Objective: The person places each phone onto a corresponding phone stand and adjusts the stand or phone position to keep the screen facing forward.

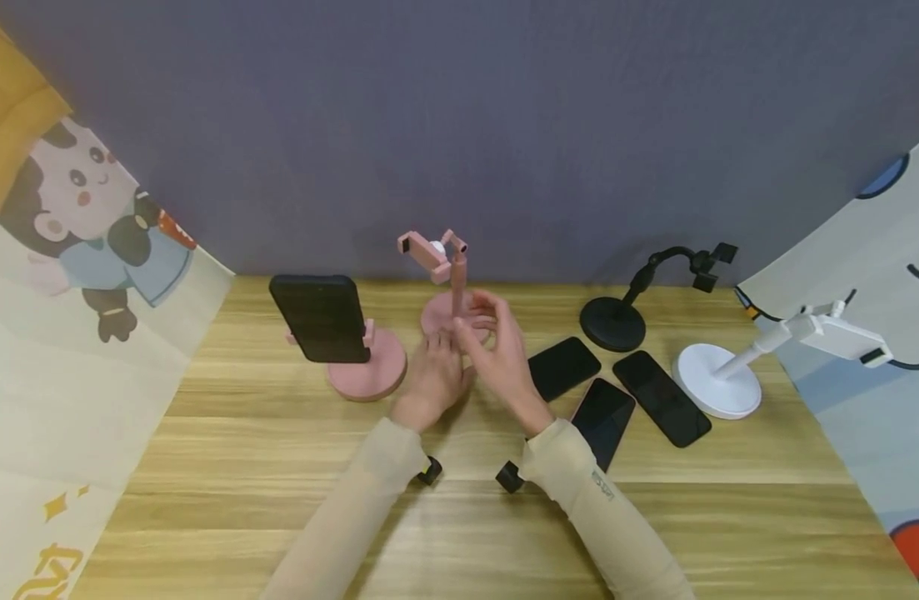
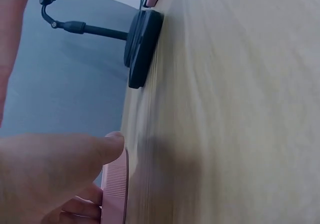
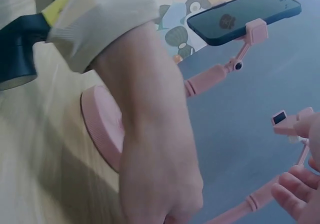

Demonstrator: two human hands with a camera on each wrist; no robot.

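A pink phone stand (image 1: 459, 279) stands upright near the back wall, its clamp turned to the left. My left hand (image 1: 435, 371) holds the near edge of its round base; in the left wrist view the thumb (image 2: 107, 149) lies at the ribbed rim of the base (image 2: 115, 186), with the other fingers bent over the top. My right hand (image 1: 498, 346) is at the right of the stem, thumb and fingers loosely bent and apart. In the right wrist view, its fingers (image 3: 295, 189) overlap the stem, below the clamp (image 3: 285, 123).
Left, a second pink stand (image 1: 369, 371) carries a black phone (image 1: 320, 317). To the right lie three dark phones, one (image 1: 564, 368) close by my right wrist, another (image 1: 603, 417) and a third (image 1: 661, 398). Behind them are a black stand (image 1: 612, 325) and a white stand (image 1: 717, 383).
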